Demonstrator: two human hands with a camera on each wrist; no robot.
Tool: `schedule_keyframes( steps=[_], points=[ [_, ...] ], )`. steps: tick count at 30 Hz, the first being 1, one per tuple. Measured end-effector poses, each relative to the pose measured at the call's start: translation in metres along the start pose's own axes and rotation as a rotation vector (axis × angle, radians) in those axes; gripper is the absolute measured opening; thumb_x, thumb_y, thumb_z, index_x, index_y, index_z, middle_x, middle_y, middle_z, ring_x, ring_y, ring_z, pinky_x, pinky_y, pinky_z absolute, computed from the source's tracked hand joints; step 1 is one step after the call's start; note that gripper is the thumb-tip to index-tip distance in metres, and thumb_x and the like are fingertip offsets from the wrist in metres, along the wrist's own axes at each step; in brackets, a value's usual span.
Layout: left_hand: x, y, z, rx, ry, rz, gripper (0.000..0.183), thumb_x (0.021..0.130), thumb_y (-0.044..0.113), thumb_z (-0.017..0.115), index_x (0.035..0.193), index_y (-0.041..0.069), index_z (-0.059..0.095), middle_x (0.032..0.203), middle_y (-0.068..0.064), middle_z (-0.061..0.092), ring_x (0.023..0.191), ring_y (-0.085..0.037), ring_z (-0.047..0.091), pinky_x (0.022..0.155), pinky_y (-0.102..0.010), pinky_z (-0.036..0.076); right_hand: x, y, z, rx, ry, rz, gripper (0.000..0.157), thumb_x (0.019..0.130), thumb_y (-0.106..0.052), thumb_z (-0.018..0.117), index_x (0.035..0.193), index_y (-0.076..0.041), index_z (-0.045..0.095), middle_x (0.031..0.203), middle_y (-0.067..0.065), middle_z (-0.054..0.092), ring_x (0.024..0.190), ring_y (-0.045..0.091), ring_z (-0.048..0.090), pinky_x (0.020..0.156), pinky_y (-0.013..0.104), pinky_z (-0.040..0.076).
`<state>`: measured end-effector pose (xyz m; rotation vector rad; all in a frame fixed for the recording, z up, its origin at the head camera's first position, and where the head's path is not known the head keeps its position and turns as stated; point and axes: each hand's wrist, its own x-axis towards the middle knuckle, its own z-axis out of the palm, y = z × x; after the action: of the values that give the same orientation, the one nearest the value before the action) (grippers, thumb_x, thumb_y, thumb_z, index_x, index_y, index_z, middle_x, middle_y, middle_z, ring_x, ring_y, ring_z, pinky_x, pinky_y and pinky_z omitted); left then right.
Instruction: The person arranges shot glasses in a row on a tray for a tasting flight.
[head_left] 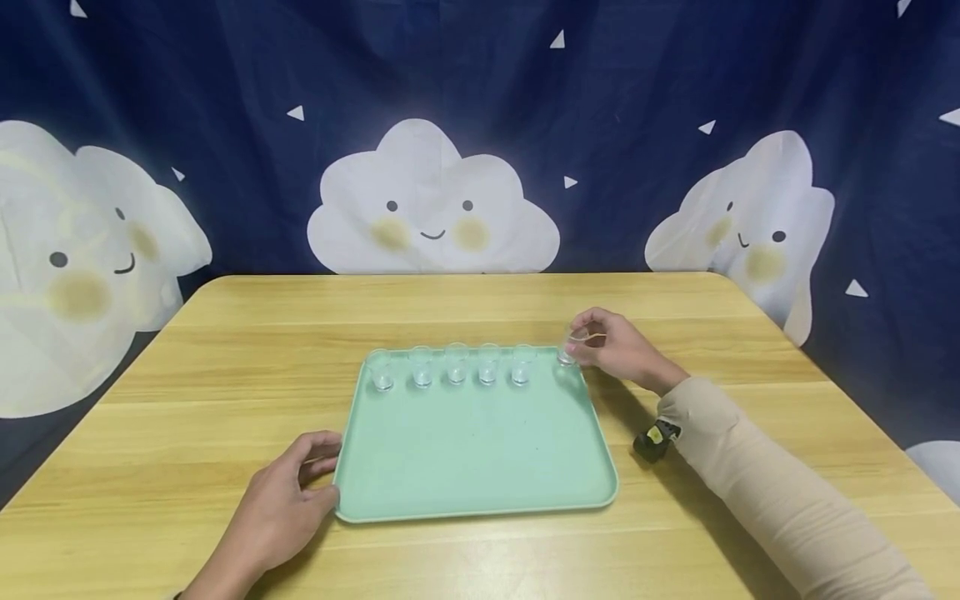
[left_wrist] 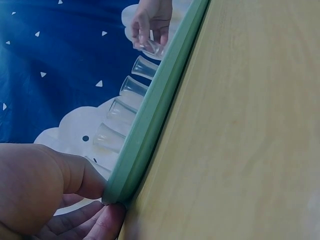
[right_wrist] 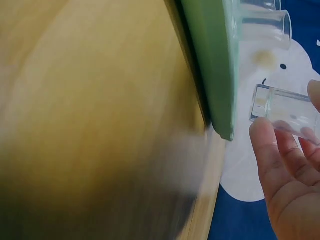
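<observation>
My right hand [head_left: 618, 346] pinches a small clear cup [right_wrist: 287, 112] between thumb and fingers, over the far right corner of a mint-green tray [head_left: 472, 454]. In the right wrist view, the cup's thick base points toward the tray and appears just off its rim. Several matching clear cups [head_left: 457, 367] stand upright in a row along the tray's far side. At the tray's left edge, by the near corner, my left hand [head_left: 281, 504] grips the rim; in the left wrist view its thumb [left_wrist: 82, 177] lies against the edge, with the other fingers partly hidden.
A wooden table [head_left: 180, 450] bears the tray. A dark blue curtain [head_left: 247, 192] with white smiling clouds hangs behind the table's far edge. On the right wrist, a black device [head_left: 655, 442] sits below the beige sleeve [head_left: 765, 467].
</observation>
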<state>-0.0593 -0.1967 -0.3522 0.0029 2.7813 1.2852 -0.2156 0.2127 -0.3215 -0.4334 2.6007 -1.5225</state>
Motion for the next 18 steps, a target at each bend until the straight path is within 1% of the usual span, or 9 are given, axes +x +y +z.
schedule_keyframes(
  steps=[4,8,14,18],
  points=[
    [0.0,0.0,0.0,-0.004,-0.001,0.001,0.051,0.085,0.002,0.061,0.135,0.004,0.048,0.135,-0.015,0.053,0.12,-0.03,0.056,0.086,-0.032,0.058,-0.001,-0.003,0.002,-0.045,-0.019,-0.009,0.034,0.088,-0.008,0.069,0.114,0.005,0.052,0.109,0.018,0.058,0.091,0.026,0.064,0.072,0.025,0.056],
    [0.001,0.001,0.0,-0.008,-0.002,0.003,0.051,0.085,0.002,0.061,0.134,0.004,0.048,0.135,-0.015,0.053,0.12,-0.03,0.056,0.086,-0.031,0.058,-0.002,-0.006,0.005,-0.079,-0.024,-0.023,0.035,0.087,-0.01,0.071,0.114,0.005,0.053,0.108,0.017,0.059,0.09,0.027,0.064,0.071,0.026,0.056],
    [0.0,0.001,0.0,-0.002,-0.001,0.006,0.051,0.085,0.002,0.061,0.134,0.005,0.048,0.134,-0.015,0.054,0.119,-0.03,0.056,0.085,-0.032,0.058,0.001,-0.006,0.009,-0.103,-0.037,-0.02,0.036,0.087,-0.011,0.071,0.114,0.005,0.054,0.104,0.015,0.06,0.093,0.029,0.064,0.076,0.029,0.056],
    [-0.001,0.001,0.0,0.002,0.006,0.012,0.05,0.085,0.002,0.061,0.134,0.005,0.049,0.134,-0.014,0.055,0.118,-0.029,0.057,0.084,-0.032,0.058,0.002,-0.006,0.012,-0.127,-0.051,-0.024,0.033,0.087,-0.012,0.071,0.112,0.003,0.056,0.102,0.013,0.06,0.094,0.029,0.064,0.077,0.032,0.056]
  ],
)
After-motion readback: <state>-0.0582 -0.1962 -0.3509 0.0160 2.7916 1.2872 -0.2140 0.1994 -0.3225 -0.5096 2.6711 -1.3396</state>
